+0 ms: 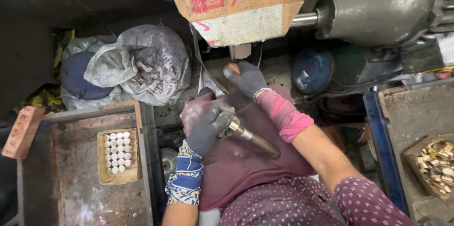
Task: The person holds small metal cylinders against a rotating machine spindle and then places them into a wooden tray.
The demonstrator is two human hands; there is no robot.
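At the far left a red brick (pixel 22 131) leans on the edge of a dusty tray (pixel 85 183), which holds a small cardboard box of silvery round pieces (pixel 118 156) standing in neat rows. Beyond it lie crumpled plastic bags (pixel 142 65).

In the middle, the left hand (pixel 208 129), in a dark glove with a patterned cuff, is wrapped tight around the metal end of a wooden-handled holder (pixel 250 138) that rests across a maroon cloth (pixel 246 160) over the lap. The right hand (pixel 248 80), gloved dark with a pink sleeve, reaches farther away, its fingers pinched closed on a small piece (pixel 233 68) just under a cardboard guard (pixel 239 4); the wheel itself is hidden behind it.

To do this well, I judge the piece wants light, steady pressure, with fingertips clear of the hidden wheel and the holder braced against the lap.

At right sit the grey motor housing (pixel 378 8) and a box of brass-coloured pieces (pixel 435 164).
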